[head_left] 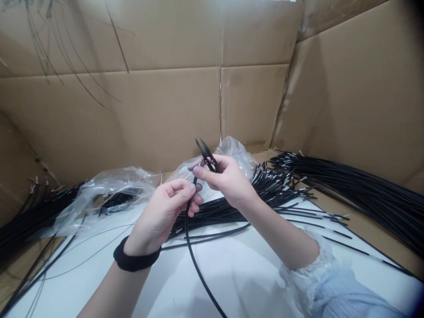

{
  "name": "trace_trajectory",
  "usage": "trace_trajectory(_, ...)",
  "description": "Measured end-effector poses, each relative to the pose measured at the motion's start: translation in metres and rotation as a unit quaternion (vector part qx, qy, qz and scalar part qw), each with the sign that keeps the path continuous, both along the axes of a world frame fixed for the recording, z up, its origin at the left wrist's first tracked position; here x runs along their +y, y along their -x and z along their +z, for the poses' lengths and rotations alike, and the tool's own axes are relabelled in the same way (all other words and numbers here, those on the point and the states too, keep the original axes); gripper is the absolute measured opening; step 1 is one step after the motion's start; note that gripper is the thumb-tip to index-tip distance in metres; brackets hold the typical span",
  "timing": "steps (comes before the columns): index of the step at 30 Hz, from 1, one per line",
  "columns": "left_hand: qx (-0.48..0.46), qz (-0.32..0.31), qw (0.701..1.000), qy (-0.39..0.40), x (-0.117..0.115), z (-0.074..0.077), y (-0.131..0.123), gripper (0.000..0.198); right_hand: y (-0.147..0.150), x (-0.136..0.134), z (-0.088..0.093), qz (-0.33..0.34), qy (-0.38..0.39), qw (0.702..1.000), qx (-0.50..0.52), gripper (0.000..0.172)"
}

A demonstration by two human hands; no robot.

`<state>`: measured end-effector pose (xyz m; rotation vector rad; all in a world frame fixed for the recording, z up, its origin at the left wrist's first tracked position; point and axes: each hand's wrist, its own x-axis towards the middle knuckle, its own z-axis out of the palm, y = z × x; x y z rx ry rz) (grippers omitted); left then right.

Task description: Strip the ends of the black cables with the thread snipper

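My left hand [177, 198], with a black band on its wrist, is closed around a black cable [192, 249] just below the cable's upper end. From there the cable hangs down in a curve to the bottom edge. My right hand [225, 179] is closed on black tweezers [207, 155], whose two pointed tips stick up and stand apart. Its thumb and forefinger meet at the cable's end, where the fingers partly hide the tip. Behind both hands a bundle of black cables [228, 207] lies on the white surface [245, 265].
Clear plastic bags [109, 181] lie at the back, one over a dark coil with a label. More black cables [351, 190] are stacked at the right, and another bundle [36, 212] lies left. Cardboard walls [165, 110] enclose the back and sides. Thin wires [71, 53] hang upper left.
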<state>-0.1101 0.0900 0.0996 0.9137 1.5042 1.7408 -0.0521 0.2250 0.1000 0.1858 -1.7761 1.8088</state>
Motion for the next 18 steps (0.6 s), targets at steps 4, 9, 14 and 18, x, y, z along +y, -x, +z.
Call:
trace_trajectory(4,0.027,0.041,0.999,-0.005,-0.004,0.003,-0.004,0.021,-0.004,0.002,0.002,0.056,0.022,0.998,-0.007,0.028)
trace_trajectory(9,-0.041,-0.008,0.999,-0.017,-0.006,0.005,-0.006,0.021,-0.007,0.0,0.004,0.104,0.053,0.993,-0.003,0.023)
trace_trajectory(14,-0.037,-0.027,0.999,0.001,-0.005,0.006,-0.007,0.023,-0.011,-0.004,0.004,0.053,0.066,0.996,-0.006,0.022)
trace_trajectory(18,0.169,0.115,0.978,0.038,-0.005,0.005,-0.018,0.021,-0.01,-0.007,0.001,0.006,0.066,0.998,0.009,0.02)
